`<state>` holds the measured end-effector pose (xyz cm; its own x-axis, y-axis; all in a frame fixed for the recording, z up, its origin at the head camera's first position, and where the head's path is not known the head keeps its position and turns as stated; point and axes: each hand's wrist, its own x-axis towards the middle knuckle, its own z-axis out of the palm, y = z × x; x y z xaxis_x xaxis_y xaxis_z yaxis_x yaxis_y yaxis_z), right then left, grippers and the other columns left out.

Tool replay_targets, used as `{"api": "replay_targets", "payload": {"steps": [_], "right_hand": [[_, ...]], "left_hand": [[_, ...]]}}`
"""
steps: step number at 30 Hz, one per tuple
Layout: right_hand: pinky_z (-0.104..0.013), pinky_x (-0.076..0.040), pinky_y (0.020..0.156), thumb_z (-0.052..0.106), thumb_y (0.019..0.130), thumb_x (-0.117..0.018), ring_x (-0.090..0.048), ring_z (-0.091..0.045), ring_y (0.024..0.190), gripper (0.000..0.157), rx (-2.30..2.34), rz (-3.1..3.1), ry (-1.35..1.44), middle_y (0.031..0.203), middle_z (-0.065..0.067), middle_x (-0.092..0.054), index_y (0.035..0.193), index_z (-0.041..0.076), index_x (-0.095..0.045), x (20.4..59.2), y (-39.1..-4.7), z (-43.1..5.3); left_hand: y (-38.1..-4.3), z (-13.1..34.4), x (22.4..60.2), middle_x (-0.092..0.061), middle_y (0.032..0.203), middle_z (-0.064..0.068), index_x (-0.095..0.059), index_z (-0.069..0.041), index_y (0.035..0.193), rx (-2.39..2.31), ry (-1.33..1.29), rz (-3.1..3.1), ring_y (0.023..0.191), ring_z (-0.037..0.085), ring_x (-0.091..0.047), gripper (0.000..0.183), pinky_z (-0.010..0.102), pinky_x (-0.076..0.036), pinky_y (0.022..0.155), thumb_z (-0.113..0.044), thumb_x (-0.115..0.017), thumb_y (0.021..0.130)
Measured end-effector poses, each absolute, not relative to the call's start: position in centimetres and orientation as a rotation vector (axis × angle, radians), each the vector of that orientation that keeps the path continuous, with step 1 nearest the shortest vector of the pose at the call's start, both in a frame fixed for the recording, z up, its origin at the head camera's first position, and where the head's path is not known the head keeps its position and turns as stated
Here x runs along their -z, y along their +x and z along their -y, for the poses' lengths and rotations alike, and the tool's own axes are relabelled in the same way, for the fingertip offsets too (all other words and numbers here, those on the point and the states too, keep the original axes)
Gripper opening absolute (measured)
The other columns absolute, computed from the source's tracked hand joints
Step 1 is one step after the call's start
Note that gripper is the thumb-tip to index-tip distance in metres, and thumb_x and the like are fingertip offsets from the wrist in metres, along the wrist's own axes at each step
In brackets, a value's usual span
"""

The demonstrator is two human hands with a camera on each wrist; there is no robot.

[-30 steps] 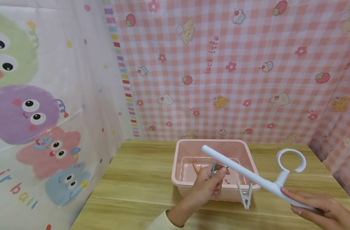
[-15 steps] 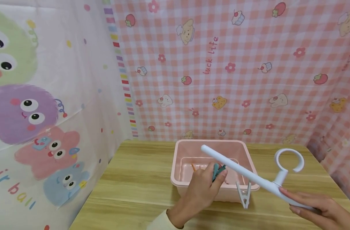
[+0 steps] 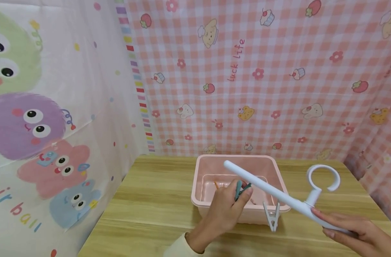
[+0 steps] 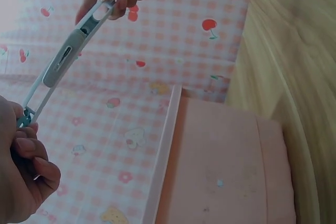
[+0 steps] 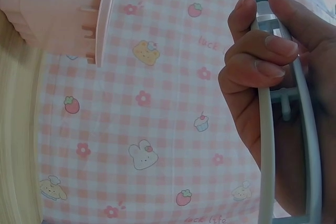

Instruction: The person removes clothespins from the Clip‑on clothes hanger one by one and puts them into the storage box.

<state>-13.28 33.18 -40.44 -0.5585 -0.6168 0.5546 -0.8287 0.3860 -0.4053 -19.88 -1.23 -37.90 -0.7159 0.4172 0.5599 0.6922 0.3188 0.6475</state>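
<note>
My right hand (image 3: 359, 228) grips one end of a white clothes hanger (image 3: 266, 187) with a round, open-ended hook (image 3: 324, 176). The hanger slants across above the pink bin. Near its far end my left hand (image 3: 226, 205) pinches a teal clip (image 3: 238, 190) between thumb and fingers. From below, in the left wrist view, that clip meets the hanger's slotted underside, though fingers hide most of it. A pale grey clip (image 3: 272, 216) appears to hang from the middle of the hanger. In the right wrist view, my curled fingers (image 5: 257, 69) wrap the hanger's two rails.
A pink plastic bin (image 3: 198, 178) stands on the wood-grain table (image 3: 150, 200), below both hands. Thin orange pieces (image 3: 216, 185) lie inside it. Behind the table hangs a checked pink cloth (image 3: 247, 89); a printed white cloth (image 3: 96, 89) is on the left.
The left hand has turned over near the hanger's far end, so more of its back shows. The teal clip shows more clearly. The right hand and hanger stay almost where they were.
</note>
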Motion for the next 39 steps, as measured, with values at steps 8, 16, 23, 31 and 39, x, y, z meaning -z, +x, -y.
{"api": "replay_targets", "payload": {"steps": [8, 16, 23, 31, 39], "right_hand": [[-0.008, -0.051, 0.082, -0.032, 0.070, -0.065, -0.055, 0.006, 0.129, 0.080, -1.045, 2.300, 1.322, 0.152, 0.012, -0.052, 0.145, -0.015, -0.043, 40.16, -13.20, -33.24], [-0.007, -0.048, 0.077, -0.028, 0.066, -0.071, -0.057, 0.010, 0.121, 0.082, -0.930, 2.327, 1.215, 0.148, 0.018, -0.054, 0.143, -0.010, -0.050, 39.89, -12.97, -32.75], [-0.006, -0.049, 0.084, -0.032, 0.070, -0.065, -0.056, 0.006, 0.128, 0.077, -1.072, 2.291, 1.272, 0.149, 0.011, -0.055, 0.143, -0.014, -0.047, 39.82, -13.11, -32.62], [-0.007, -0.050, 0.092, -0.036, 0.074, -0.058, -0.053, 0.003, 0.134, 0.074, -1.290, 2.248, 1.338, 0.152, 0.006, -0.053, 0.144, -0.016, -0.044, 39.75, -13.30, -32.48], [-0.005, -0.049, 0.088, -0.030, 0.068, -0.068, -0.056, 0.005, 0.129, 0.077, -1.011, 2.312, 1.233, 0.149, 0.012, -0.055, 0.141, -0.013, -0.050, 39.93, -13.13, -32.56]], "left_hand": [[-19.60, 1.08, 37.23, -0.034, 0.059, -0.004, -0.065, -0.002, 0.105, 1.811, -0.924, 2.344, 0.048, -0.001, -0.026, 0.037, 0.015, -0.024, 0.049, -0.035, -0.048, 0.108], [-19.50, 1.10, 37.18, -0.032, 0.056, -0.005, -0.055, 0.015, 0.106, 2.321, -0.943, 2.143, 0.047, -0.001, -0.029, 0.040, 0.015, -0.025, 0.046, -0.024, -0.048, 0.108], [-19.56, 1.10, 37.32, -0.032, 0.050, -0.015, -0.052, 0.005, 0.098, 2.772, -0.991, 1.897, 0.043, -0.002, -0.028, 0.029, 0.018, -0.021, 0.044, -0.020, -0.042, 0.109], [-19.83, 1.62, 37.51, -0.032, 0.047, -0.018, -0.059, -0.024, 0.097, 3.044, -1.176, 1.722, 0.038, -0.005, -0.031, 0.026, 0.019, -0.018, 0.043, -0.027, -0.037, 0.110], [-19.42, 1.62, 37.06, -0.031, 0.047, -0.018, -0.058, -0.022, 0.100, 3.020, -1.104, 1.777, 0.039, -0.007, -0.031, 0.024, 0.017, -0.020, 0.044, -0.026, -0.037, 0.110]]}}
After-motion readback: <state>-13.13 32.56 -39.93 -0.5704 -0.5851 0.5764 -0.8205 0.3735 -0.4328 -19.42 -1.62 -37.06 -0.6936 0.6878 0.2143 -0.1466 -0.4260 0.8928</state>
